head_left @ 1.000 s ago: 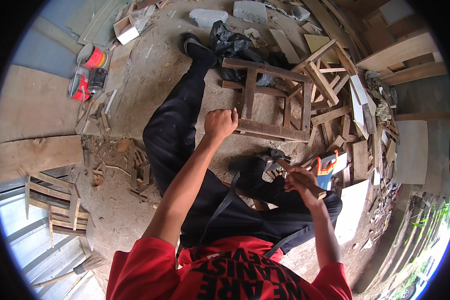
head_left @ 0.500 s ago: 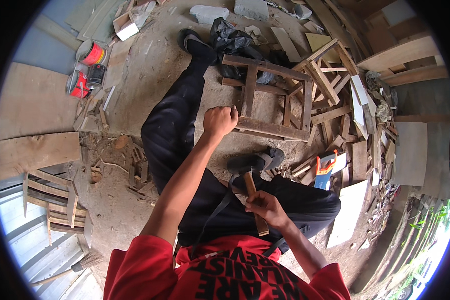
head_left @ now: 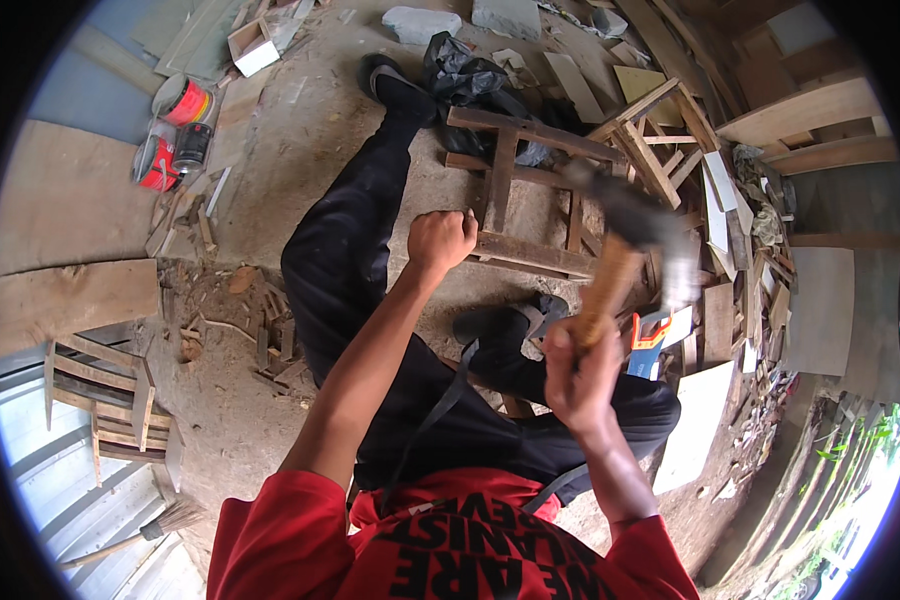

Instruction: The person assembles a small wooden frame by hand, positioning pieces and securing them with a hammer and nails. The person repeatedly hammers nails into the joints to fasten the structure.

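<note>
A dark brown wooden stool frame (head_left: 530, 252) lies on the ground between my legs. My left hand (head_left: 442, 240) is closed at its near left corner, with the fingers curled around the end and partly hidden. My right hand (head_left: 582, 375) is closed on the wooden handle of a hammer (head_left: 625, 235), raised over the right part of the frame. The hammer's dark and shiny head is smeared by motion and covers part of the frame behind it.
A handsaw with an orange handle (head_left: 650, 330) rests right of my bent leg, near a white board (head_left: 695, 425). Wood scraps (head_left: 715, 310) pile up along the right. Black plastic (head_left: 460, 75) lies beyond the frame. Paint cans (head_left: 180, 103) stand at the far left.
My right hand has risen from over my lap, where it held a wooden handle or stick, and moved right and forward; the hammer head now shows. My left hand stays in place.
</note>
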Demonstrator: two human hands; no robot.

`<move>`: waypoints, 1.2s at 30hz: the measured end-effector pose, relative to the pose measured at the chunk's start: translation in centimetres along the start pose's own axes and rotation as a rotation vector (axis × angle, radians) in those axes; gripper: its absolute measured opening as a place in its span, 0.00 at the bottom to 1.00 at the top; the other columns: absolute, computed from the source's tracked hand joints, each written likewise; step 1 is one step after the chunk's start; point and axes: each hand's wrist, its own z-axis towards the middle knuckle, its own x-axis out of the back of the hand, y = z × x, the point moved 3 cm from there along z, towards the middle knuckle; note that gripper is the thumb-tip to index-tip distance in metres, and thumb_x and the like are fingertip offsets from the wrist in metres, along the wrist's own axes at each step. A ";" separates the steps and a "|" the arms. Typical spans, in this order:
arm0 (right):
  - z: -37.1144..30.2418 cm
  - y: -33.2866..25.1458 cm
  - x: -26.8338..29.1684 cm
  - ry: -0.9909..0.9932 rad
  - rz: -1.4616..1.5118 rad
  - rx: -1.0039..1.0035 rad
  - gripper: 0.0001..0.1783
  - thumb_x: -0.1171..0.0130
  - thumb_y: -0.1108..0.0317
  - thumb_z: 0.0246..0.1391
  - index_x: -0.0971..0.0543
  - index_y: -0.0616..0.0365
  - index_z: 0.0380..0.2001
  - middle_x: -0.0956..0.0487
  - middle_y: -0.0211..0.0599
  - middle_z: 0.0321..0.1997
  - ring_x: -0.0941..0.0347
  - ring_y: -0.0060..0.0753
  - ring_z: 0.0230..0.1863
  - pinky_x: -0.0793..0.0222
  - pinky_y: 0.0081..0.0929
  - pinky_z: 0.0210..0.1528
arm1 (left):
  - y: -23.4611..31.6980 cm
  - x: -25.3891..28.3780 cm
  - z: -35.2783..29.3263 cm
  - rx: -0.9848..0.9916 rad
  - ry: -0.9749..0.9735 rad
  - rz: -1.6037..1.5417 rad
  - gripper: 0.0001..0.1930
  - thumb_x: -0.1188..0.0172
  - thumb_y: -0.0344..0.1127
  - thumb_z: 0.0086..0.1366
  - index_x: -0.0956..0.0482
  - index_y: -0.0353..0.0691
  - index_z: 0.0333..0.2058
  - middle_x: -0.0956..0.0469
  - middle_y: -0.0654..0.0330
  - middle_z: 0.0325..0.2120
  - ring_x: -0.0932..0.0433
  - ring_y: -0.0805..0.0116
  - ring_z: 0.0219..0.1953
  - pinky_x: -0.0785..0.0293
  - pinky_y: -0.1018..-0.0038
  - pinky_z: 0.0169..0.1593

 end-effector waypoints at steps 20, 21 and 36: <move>-2.9 8.1 -4.8 -0.282 -0.345 -0.197 0.22 0.47 0.69 0.63 0.38 0.68 0.55 0.23 0.63 0.25 0.25 0.70 0.29 0.28 0.56 0.27 | 0.0 0.2 -0.6 -0.007 0.024 -0.074 0.24 0.49 0.43 0.67 0.21 0.41 0.12 0.24 0.51 0.10 0.23 0.51 0.13 0.24 0.60 0.23; -3.5 8.6 -5.1 -0.229 -0.331 -0.171 0.21 0.47 0.69 0.63 0.37 0.68 0.53 0.23 0.62 0.25 0.25 0.70 0.27 0.30 0.58 0.27 | 0.1 0.2 -0.6 0.008 0.005 -0.083 0.23 0.49 0.42 0.67 0.21 0.41 0.14 0.24 0.51 0.11 0.23 0.50 0.14 0.25 0.59 0.24; 5.4 14.9 -0.9 0.267 -0.409 -0.064 0.11 0.47 0.70 0.63 0.35 0.65 0.40 0.26 0.61 0.29 0.28 0.65 0.36 0.34 0.54 0.37 | -4.1 -9.1 -7.7 0.394 -0.213 -0.630 0.25 0.32 0.33 0.54 0.27 0.31 0.49 0.24 0.50 0.50 0.26 0.57 0.53 0.32 0.65 0.57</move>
